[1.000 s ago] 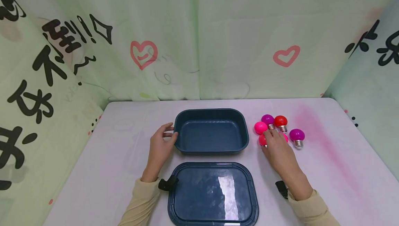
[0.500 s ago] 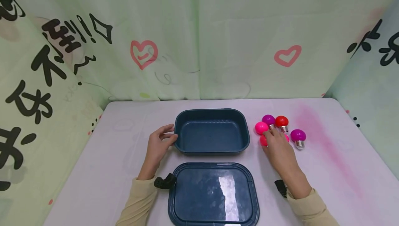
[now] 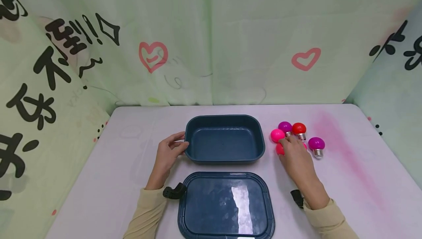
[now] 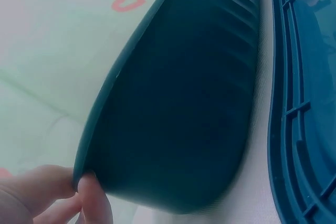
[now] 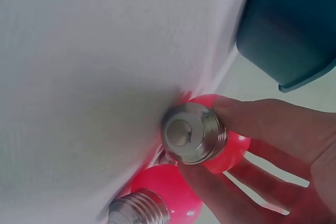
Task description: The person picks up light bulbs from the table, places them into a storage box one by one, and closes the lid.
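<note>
My left hand [image 3: 168, 155] pinches the left rim of a dark blue rectangular box [image 3: 227, 160] between thumb and fingers; the left wrist view shows the thumb on the outer wall. To the right, my right hand [image 3: 298, 158] holds a red light bulb [image 3: 280, 149], thumb and fingers around its round head. Its silver screw base [image 5: 191, 132] faces the right wrist camera. Beside it lies a pink bulb [image 5: 170, 192], mostly hidden by the hand in the head view. Just beyond the fingers are another pink bulb [image 3: 277, 135], a purple bulb [image 3: 285, 126] and a red bulb [image 3: 299, 127].
A second purple bulb [image 3: 316, 143] lies right of the hand. In front of the box, the dark blue lid [image 3: 211, 206] lies flat on the white table [image 3: 132, 151]. Pale green cloth [image 3: 244, 48] hangs behind and at both sides.
The held red bulb's metal base, visible in the head view a second ago, is now hidden by my right hand. My left forearm has shifted slightly left. The box stays in place.
</note>
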`<state>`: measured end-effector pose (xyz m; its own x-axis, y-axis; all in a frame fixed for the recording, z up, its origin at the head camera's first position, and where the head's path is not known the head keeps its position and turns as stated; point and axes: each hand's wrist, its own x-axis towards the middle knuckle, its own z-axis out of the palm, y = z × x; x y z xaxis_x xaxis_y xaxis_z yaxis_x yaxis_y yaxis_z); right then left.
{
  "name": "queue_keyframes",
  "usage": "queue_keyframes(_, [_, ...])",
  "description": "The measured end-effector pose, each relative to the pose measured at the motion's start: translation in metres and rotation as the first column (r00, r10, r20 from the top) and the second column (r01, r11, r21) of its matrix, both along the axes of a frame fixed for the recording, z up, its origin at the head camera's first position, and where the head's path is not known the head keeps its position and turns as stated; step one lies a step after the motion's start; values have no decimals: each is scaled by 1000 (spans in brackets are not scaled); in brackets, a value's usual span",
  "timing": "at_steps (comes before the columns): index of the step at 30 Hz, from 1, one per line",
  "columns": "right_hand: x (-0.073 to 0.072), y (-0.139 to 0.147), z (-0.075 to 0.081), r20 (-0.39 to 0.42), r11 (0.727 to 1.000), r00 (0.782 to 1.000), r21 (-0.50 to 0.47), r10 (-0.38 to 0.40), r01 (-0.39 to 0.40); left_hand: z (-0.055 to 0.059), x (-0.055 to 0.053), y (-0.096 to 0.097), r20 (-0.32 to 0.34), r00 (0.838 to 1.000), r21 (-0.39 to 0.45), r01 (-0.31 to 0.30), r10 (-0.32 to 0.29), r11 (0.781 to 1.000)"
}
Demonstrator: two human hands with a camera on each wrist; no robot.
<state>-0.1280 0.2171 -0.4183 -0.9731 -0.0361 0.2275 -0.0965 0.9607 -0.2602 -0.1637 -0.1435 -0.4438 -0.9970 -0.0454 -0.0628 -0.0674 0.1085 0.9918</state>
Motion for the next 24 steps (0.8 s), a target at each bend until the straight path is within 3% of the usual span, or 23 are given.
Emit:
queue_keyframes(8, [0, 1, 1, -25, 999, 1000, -43, 12, -13, 0, 1, 0, 3, 1000, 6, -4, 4, 1000])
queue_keyframes(24, [-1, -5, 26, -76, 989, 996, -138, 39, -49, -1, 0, 0, -2, 1000, 14, 1, -1, 1000])
